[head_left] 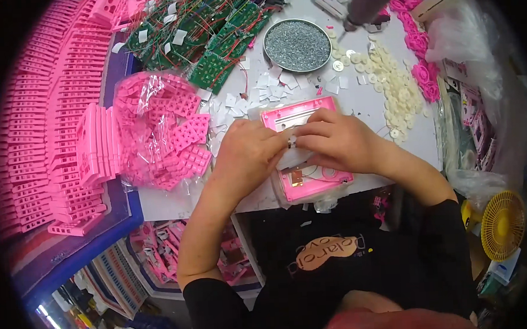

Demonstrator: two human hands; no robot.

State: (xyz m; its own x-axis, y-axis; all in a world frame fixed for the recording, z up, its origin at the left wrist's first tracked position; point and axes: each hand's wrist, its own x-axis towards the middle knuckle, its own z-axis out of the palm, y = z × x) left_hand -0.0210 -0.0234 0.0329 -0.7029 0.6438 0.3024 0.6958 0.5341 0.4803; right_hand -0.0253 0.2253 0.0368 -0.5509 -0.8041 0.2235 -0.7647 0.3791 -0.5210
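Note:
A pink plastic casing lies open side up in front of me, with thin wires and a small copper-coloured patch inside. My left hand and my right hand meet over its middle, fingertips pinched together. Between them is a small whitish piece with a dark spot; its exact kind is partly hidden by my fingers. Pale translucent material shows just below my fingertips. Clear plastic wrapping sits under the casing's edge.
A round tin of small metal screws stands behind the casing. White paper squares and cream discs are scattered around. Green circuit boards, a bag of pink keypads and stacked pink casings fill the left; a yellow fan stands right.

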